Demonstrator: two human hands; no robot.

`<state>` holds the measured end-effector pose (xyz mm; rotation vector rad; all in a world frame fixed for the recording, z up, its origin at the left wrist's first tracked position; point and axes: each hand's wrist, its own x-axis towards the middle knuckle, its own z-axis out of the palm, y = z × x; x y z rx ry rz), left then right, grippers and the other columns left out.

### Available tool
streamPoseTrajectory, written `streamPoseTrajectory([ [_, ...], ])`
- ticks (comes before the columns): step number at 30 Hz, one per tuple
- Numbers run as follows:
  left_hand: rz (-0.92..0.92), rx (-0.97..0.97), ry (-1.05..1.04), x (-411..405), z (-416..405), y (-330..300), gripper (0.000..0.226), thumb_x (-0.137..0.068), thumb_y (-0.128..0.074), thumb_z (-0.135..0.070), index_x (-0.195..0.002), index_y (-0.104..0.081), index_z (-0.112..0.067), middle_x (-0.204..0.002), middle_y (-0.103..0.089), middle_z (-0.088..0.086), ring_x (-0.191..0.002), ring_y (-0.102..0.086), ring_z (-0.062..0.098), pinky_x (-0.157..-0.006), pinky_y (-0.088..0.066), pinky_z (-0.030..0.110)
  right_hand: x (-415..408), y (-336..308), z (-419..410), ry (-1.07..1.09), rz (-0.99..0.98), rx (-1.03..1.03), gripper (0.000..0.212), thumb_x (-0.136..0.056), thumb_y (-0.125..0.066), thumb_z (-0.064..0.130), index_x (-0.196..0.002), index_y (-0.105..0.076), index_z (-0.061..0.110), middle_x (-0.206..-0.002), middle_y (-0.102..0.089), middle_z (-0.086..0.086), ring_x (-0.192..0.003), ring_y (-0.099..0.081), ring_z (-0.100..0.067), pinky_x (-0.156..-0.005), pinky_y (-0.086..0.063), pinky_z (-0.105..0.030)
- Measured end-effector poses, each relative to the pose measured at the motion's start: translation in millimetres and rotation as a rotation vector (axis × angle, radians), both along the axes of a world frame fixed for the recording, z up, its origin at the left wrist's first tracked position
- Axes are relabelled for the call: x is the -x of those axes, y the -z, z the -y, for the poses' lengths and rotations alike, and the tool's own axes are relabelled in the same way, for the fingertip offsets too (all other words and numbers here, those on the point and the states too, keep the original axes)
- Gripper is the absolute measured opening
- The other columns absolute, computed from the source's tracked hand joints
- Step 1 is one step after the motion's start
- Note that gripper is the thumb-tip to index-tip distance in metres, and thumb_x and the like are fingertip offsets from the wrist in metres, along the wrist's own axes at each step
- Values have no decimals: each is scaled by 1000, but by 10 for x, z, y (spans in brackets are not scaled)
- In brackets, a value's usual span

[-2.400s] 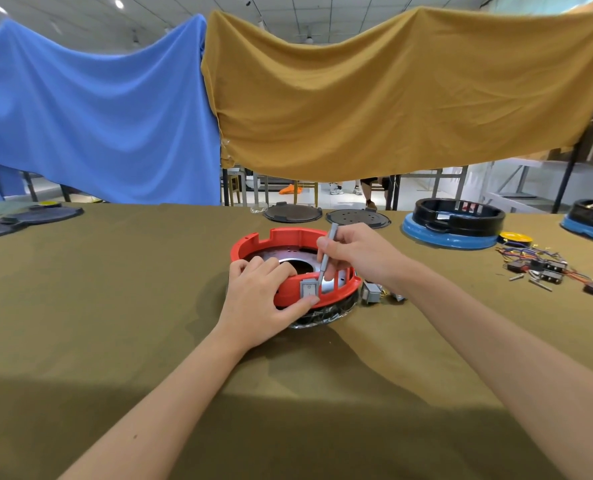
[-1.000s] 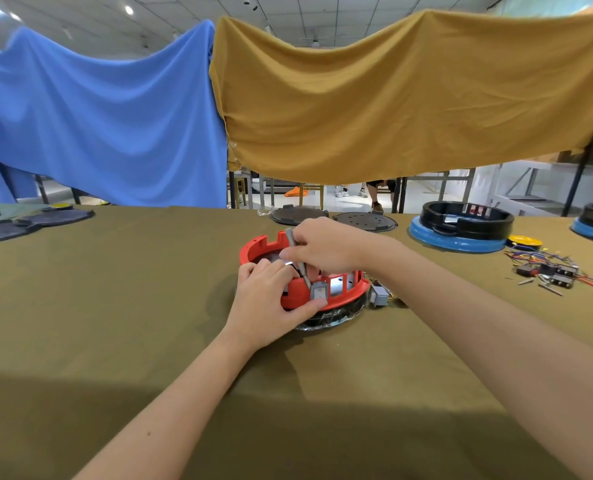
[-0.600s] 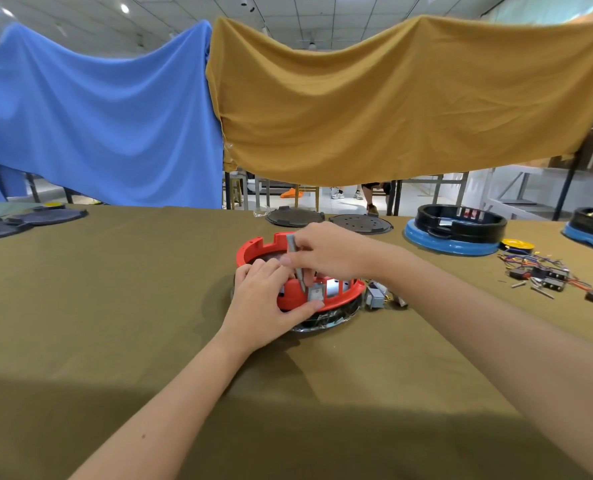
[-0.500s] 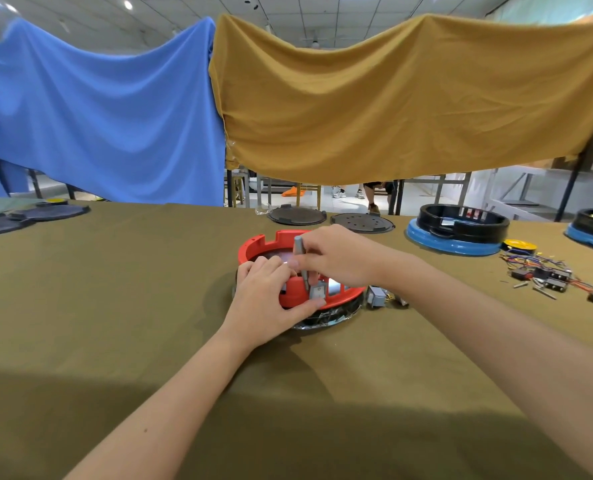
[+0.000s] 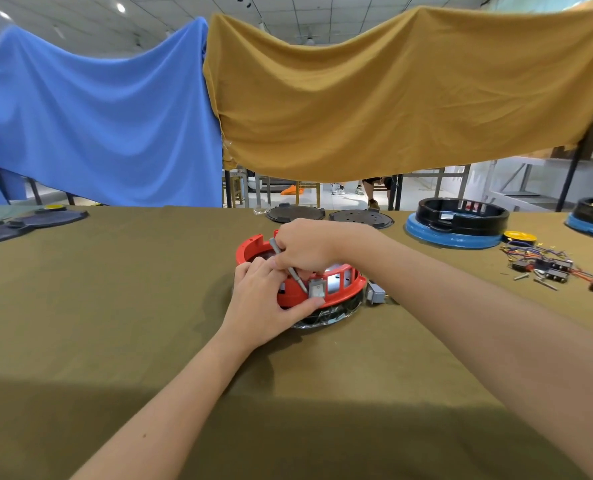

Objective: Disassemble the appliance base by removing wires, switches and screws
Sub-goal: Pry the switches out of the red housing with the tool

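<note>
- Red base (image 5: 336, 295): sits mid-tabletop (image 5: 115, 306), open side up, foil-lined underside against the cloth; a grey switch (image 5: 316, 289) is seated in the near wall.
- L hand (image 5: 265, 301): fingers curled over the near-left rim, thumb pressed just below the switch (acts as a clamp on the base).
- R hand (image 5: 303, 249): fingers closed round a grey screwdriver (image 5: 285, 265), shaft slanting down-right toward the inner face of the wall by the switch; tip hidden, so what it bears on can't be told.
- Step in hand (judged): freeing the switch, or a fastener beside it, from inside the wall.
- To do it well: keep the L thumb bracing opposite the tool's push so the base doesn't skid; keep the tip clear of the L fingers, which lie close; apply pressure gradually, as the plastic wall prob. flexes and the tool may slip.
- Loose grey part (image 5: 375, 293): on the cloth just R of the base.
- Far R: pile of wires & switches (image 5: 551, 266), well apart from the base (presumably removed parts).
- Blue-black bases (image 5: 456, 223): farther back R.
</note>
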<state>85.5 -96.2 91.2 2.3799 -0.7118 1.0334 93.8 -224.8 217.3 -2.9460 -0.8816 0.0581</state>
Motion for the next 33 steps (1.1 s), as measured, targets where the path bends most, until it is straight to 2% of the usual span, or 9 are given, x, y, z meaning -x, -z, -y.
streamPoseTrajectory([
  [4, 16, 16, 15, 18, 6, -11, 55, -78, -53, -78, -101, -69, -31, -102, -54, -22, -86, -45, 6, -91, -26, 24, 10, -21, 54, 10, -23, -77, 34, -102, -50, 26, -80, -62, 5, -68, -70, -6, -52, -61, -15, -53, -51, -23],
  [8, 30, 21, -12, -6, 3, 6, 53, -77, -55, -78, -81, -58, -25, -86, -55, -14, -83, -47, 10, -90, -32, 30, 118, 84, 311, -8, 23, -268, 35, -102, -52, 37, -85, -61, 8, -75, -74, 0, -63, -67, -12, -62, -52, -24],
  [10, 32, 20, -17, -12, 12, 7, 53, -77, -55, -78, -84, -60, -26, -81, -52, -11, -82, -48, 11, -89, -33, 32, 176, 159, 376, -30, 64, -291, 32, -102, -52, 39, -85, -62, 13, -76, -72, 4, -68, -66, -13, -66, -52, -28],
  [12, 40, 26, -7, -6, 15, 6, 51, -78, -55, -77, -89, -61, -27, -79, -50, -11, -81, -47, 11, -87, -33, 32, 191, 193, 375, -32, 80, -264, 33, -102, -51, 39, -82, -61, 15, -77, -71, 3, -66, -62, -13, -65, -50, -29],
  [16, 32, 9, -14, -11, 2, 17, 54, -78, -54, -79, -83, -57, -25, -85, -56, -11, -82, -49, 11, -89, -32, 30, 123, 106, 258, 10, 36, -199, 36, -104, -48, 34, -81, -62, 10, -72, -72, 0, -51, -56, -2, -51, -42, -14],
  [21, 9, 6, 2, -5, 3, -4, 61, -78, -50, -81, -100, -69, -27, -104, -61, -18, -86, -46, 6, -91, -27, 24, 50, -2, 105, 17, -11, -85, 40, -102, -49, 27, -73, -60, 3, -69, -68, -12, -58, -57, -20, -61, -47, -30],
  [27, 25, 19, 22, 12, 7, -5, 56, -78, -53, -79, -99, -68, -29, -101, -56, -21, -84, -43, 5, -90, -26, 24, 75, -9, 81, -1, -1, -80, 39, -103, -49, 28, -71, -59, 9, -70, -71, -9, -59, -62, -19, -63, -53, -31],
  [30, 45, 36, 16, 9, 6, 1, 50, -78, -55, -78, -80, -53, -28, -84, -51, -16, -79, -45, 8, -87, -29, 28, 125, 81, 263, 6, 55, -241, 39, -103, -49, 36, -82, -62, 6, -73, -73, -4, -61, -64, -17, -67, -54, -31],
  [33, 29, 36, 1, 8, 13, -4, 51, -77, -57, -78, -77, -49, -28, -76, -45, -14, -77, -44, 9, -85, -31, 31, 195, 164, 481, 16, 69, -490, 35, -102, -52, 38, -87, -65, 9, -76, -73, 0, -70, -70, -14, -69, -58, -29],
])
